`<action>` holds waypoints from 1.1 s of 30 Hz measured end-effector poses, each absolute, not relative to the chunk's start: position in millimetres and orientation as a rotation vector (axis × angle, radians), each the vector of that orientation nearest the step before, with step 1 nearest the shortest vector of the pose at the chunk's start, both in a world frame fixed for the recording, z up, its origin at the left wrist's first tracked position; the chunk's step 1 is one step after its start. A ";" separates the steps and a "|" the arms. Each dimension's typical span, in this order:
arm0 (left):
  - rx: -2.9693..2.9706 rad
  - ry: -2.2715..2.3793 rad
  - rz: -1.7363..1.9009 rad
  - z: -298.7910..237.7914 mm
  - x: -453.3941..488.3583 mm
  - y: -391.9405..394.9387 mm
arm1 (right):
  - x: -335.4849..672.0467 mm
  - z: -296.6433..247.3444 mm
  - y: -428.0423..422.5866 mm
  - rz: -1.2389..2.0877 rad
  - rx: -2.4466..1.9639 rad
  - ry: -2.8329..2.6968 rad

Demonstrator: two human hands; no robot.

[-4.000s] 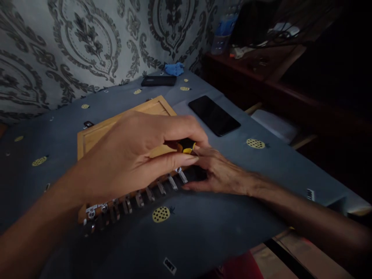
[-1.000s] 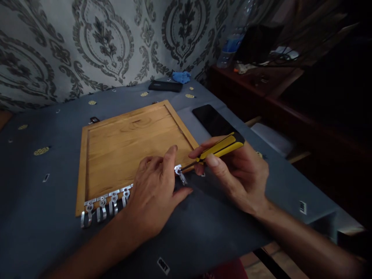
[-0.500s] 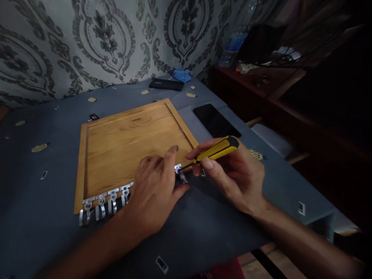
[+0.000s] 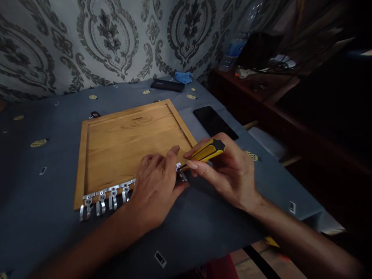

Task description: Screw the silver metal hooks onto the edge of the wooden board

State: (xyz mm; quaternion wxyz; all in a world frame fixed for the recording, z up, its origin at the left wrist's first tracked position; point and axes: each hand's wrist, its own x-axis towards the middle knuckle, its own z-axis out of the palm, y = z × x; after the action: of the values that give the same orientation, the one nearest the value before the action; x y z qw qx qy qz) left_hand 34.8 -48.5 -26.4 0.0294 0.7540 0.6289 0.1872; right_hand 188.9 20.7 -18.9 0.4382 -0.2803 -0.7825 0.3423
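Note:
A framed wooden board [image 4: 130, 143] lies on the cloth, with a row of metal hooks [image 4: 101, 199] along its near edge. My left hand [image 4: 158, 190] grips that edge, fingers over the wood and thumb by the rightmost hook [image 4: 183, 176]; it covers the middle of the row. In my right hand [image 4: 229, 176] is a yellow-and-black screwdriver [image 4: 207, 150], pinched between thumb and fingers. Its tip meets the small metal plate [image 4: 178, 166] of the rightmost hook, where the screw head is mostly hidden.
A black phone [image 4: 215, 122] lies right of the board. At the back are a dark flat case [image 4: 167, 85] and a crumpled blue cloth [image 4: 183, 77]. A plastic bottle [image 4: 232, 52] stands on the brown furniture [image 4: 270, 93] to the right, among cables.
My right hand and the screwdriver have shifted slightly left, and the handle has turned a little. The left hand stays on the board's edge.

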 end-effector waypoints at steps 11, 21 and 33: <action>2.251 1.895 0.572 -23.3 34.1 -49.1 | 198.3 -3.1 26.5 1.108 -0.585 -2.092; 2.309 1.921 0.562 -26.0 33.6 -47.3 | 194.0 -7.9 29.9 0.976 -0.527 -2.125; 2.317 1.923 0.578 -26.2 34.0 -50.3 | 186.2 -19.5 18.3 0.497 -0.690 -2.111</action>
State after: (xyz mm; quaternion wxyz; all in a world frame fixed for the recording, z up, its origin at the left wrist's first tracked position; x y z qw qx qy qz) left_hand 34.0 -50.3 -26.2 0.0377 0.7553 0.6267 0.1883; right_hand 186.2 18.3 -19.5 0.4197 -0.2752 -0.8419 0.1984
